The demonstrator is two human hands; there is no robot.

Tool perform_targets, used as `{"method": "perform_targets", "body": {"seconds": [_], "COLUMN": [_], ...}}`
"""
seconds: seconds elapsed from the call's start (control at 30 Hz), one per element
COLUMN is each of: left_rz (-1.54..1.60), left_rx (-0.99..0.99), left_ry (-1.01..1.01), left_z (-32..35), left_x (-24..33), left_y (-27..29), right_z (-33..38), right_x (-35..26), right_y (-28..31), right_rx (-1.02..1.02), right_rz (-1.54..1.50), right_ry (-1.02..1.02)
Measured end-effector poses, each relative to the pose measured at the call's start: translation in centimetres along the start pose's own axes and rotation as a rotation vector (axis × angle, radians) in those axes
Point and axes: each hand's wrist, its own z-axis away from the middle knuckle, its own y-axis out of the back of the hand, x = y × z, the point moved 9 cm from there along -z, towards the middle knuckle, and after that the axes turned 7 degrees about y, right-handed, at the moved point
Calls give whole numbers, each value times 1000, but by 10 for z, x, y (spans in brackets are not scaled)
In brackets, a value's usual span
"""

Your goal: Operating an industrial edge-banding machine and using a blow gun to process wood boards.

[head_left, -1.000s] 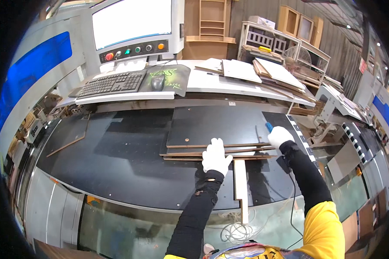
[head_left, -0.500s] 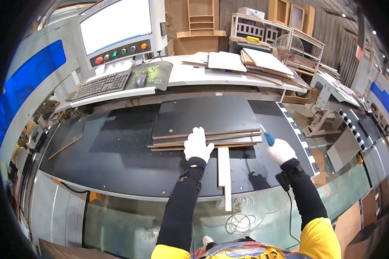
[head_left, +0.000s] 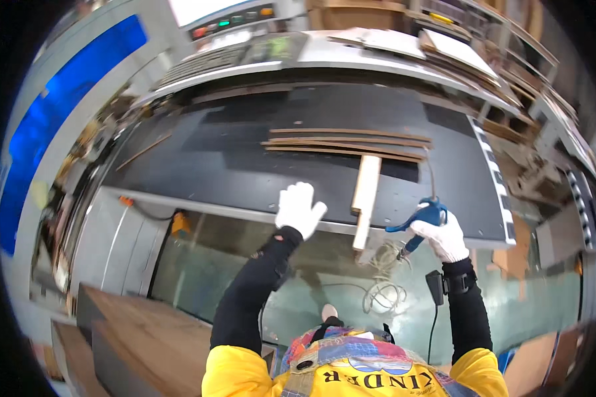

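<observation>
My right hand (head_left: 443,236), in a white glove, is closed around a blue air blow gun (head_left: 432,213). The gun's thin nozzle points away from me, toward the right ends of several long, narrow brown-edged strips (head_left: 341,141) on the dark machine table (head_left: 212,175). Over the table's near edge my left hand (head_left: 298,208), gloved too, is spread with nothing in it. A pale, stepped piece of wood (head_left: 367,188) lies between my hands, its near end sticking out past the edge. Beyond the strips is a large dark panel (head_left: 357,106).
At the back, a white shelf (head_left: 321,54) carries a keyboard (head_left: 208,65) and stacked boards (head_left: 460,56). Another thin strip (head_left: 142,152) rests at the table's left. Coiled pale hose (head_left: 384,291) lies on the floor below. Brown boards (head_left: 129,337) stand at lower left.
My left hand has come off the strips and back to the near edge. My right hand has drawn nearer with the blow gun, now plainly visible. The view has tilted down.
</observation>
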Motion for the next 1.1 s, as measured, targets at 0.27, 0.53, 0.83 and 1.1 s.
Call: {"method": "perform_targets", "body": {"seconds": [0.27, 0.53, 0.83, 1.1], "left_rz": [220, 260, 509, 621], "left_rx": [-311, -487, -396, -207], "left_ry": [387, 735, 540, 571], "left_z": [154, 225, 131, 141], "left_x": [-111, -325, -573, -720], "left_y": [10, 10, 27, 40], "right_z": [-22, -50, -190, -432], "right_x": [31, -133, -56, 106], "right_y": [-103, -174, -686, -1022], "right_rx": [-323, -519, -1347, -784], "right_rz": [601, 557, 980, 1210], "right_ry": [199, 134, 532, 700]}}
